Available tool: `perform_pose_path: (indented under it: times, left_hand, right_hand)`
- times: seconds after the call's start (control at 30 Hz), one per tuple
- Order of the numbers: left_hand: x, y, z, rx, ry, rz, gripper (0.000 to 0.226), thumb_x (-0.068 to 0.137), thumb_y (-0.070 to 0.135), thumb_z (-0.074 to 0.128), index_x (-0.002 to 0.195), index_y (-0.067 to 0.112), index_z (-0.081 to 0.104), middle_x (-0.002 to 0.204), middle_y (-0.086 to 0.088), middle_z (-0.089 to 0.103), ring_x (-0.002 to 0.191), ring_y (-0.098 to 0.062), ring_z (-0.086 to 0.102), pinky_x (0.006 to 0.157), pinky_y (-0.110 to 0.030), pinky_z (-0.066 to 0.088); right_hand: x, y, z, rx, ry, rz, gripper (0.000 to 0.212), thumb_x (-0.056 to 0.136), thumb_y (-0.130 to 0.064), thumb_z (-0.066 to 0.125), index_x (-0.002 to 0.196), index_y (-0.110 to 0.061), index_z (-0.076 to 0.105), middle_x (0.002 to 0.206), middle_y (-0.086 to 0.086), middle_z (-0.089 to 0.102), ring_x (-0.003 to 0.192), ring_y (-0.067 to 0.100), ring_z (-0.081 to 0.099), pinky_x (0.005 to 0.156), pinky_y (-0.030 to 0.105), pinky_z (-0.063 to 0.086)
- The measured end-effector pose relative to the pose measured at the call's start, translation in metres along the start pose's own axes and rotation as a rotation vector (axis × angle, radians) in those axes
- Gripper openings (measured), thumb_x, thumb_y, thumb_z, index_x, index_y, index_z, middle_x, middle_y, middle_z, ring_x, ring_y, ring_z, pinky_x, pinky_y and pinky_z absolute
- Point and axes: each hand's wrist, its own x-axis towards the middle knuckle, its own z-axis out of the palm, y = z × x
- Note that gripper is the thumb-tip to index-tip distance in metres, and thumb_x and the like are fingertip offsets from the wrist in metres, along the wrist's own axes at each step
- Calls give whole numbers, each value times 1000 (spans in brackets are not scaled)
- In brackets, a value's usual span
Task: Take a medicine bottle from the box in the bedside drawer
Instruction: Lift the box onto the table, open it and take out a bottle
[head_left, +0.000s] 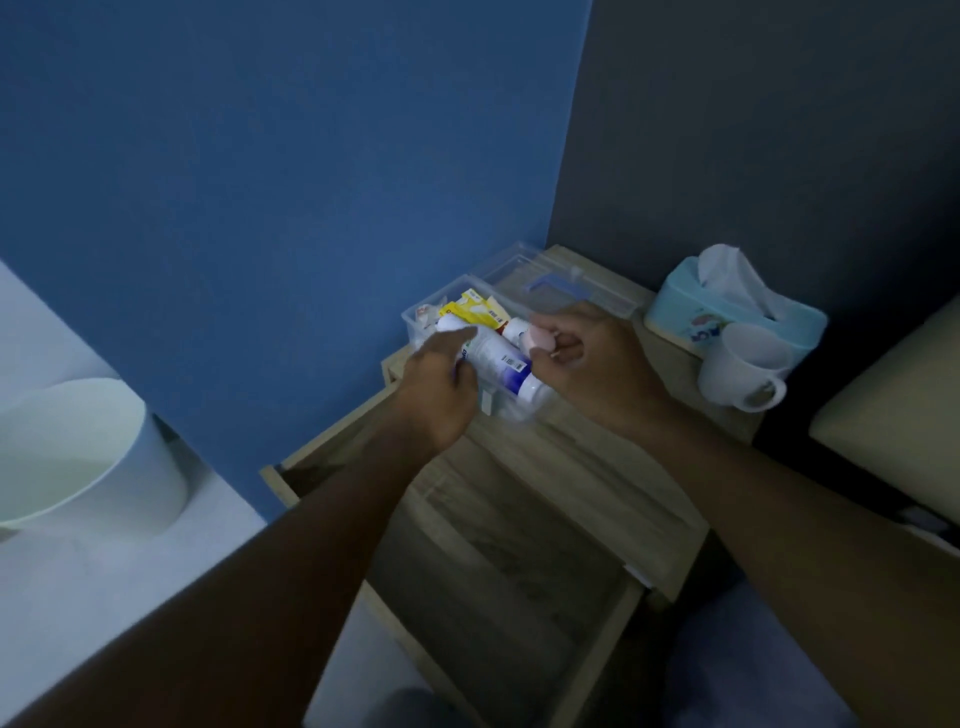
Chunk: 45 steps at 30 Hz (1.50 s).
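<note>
Head view: looks steeply down, close over bedside table (597, 467); dim, perhaps slightly blurred.

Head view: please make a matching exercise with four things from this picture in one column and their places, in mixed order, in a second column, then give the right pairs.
Things:
1. white plastic medicine bottle
2. white ceramic mug
3. light blue tissue box
4. white round bin

Places:
A. on the floor at far left
B. lying in the clear plastic box
C. at the back of the tabletop, by the dark wall
D. tipped on its side before the tissues

Pairs: 1-B, 2-D, 3-C, 4-A
</note>
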Motion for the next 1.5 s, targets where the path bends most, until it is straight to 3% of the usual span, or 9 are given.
perform_pose_path:
  times: [0.17, 0.47, 0.83, 0.97, 1.07, 1.23, 1.3, 1.4, 1.5]
  left_hand:
    - [-32, 29, 24, -639, -89, -350, 30, 101, 35, 47, 108, 22, 73, 107, 1, 75, 101, -10, 68, 91, -27, 49]
    - [-67, 47, 43, -1056, -219, -434, 42, 101, 29, 46, 130, 1, 60, 131, -19, 64, 125, -21, 59, 109, -34, 38]
    - [-72, 27, 71, -1202, -259, -498, 42, 101, 23, 45, 126, -7, 61, 124, -22, 67, 121, -23, 63, 107, -31, 46]
    - [-75, 21, 81, -1196, -292, -541, 37, 101, 26, 44, 116, 3, 68, 114, -14, 74, 111, -16, 69, 103, -27, 48]
    - [-77, 18, 87, -1217, -285, -579, 39, 101, 27, 45, 111, -2, 69, 106, -16, 75, 100, -16, 72, 90, -24, 56]
    - [-76, 17, 96, -1125, -318, -562, 52, 101, 28, 46, 127, -16, 54, 135, -28, 58, 127, -26, 57, 111, -37, 43]
    - [-76, 16, 98, -1119, -331, -545, 51, 101, 29, 47, 126, -15, 55, 131, -25, 62, 126, -27, 59, 101, -32, 50]
    - [-78, 12, 100, -1163, -335, -537, 48, 99, 30, 49, 125, -8, 61, 125, -21, 67, 121, -24, 63, 97, -27, 50]
    - [-79, 7, 102, -1133, -344, -559, 51, 93, 39, 56, 121, -1, 67, 122, -18, 70, 119, -24, 65, 96, -27, 51]
  right_hand:
    - [-25, -8, -18, -37, -54, -84, 39, 85, -24, 72, 123, -18, 71, 106, -2, 69, 87, 7, 67, 81, 13, 51]
    - [-49, -7, -30, -69, -137, -123, 35, 91, -27, 69, 123, -15, 70, 115, 2, 68, 107, 13, 63, 94, 33, 52]
    - [-58, 17, -21, -103, -250, -172, 28, 90, -10, 68, 117, -7, 71, 117, 6, 66, 106, 15, 64, 91, 24, 51]
    - [-69, 28, -22, 93, -329, -80, 67, 83, -5, 74, 142, -26, 49, 123, -5, 66, 114, 2, 62, 97, 24, 54]
    - [-74, 34, -21, 185, -316, 2, 93, 78, -30, 79, 152, -41, 24, 135, -11, 57, 127, -3, 53, 102, 18, 48]
    - [-73, 38, -18, -119, -137, 7, 42, 82, -59, 65, 108, -27, 74, 90, -14, 70, 78, -4, 65, 70, 27, 58]
    - [-71, 41, -18, -76, -166, -35, 35, 85, -52, 65, 88, -20, 79, 75, -9, 72, 68, 0, 66, 64, 29, 56]
    - [-71, 48, -19, 56, -263, -46, 26, 83, -33, 74, 104, -19, 77, 97, -8, 74, 87, -1, 69, 74, 17, 55]
    - [-73, 47, -19, 129, -333, 5, 61, 72, -33, 82, 130, -26, 63, 117, -23, 65, 106, -14, 61, 86, 6, 50]
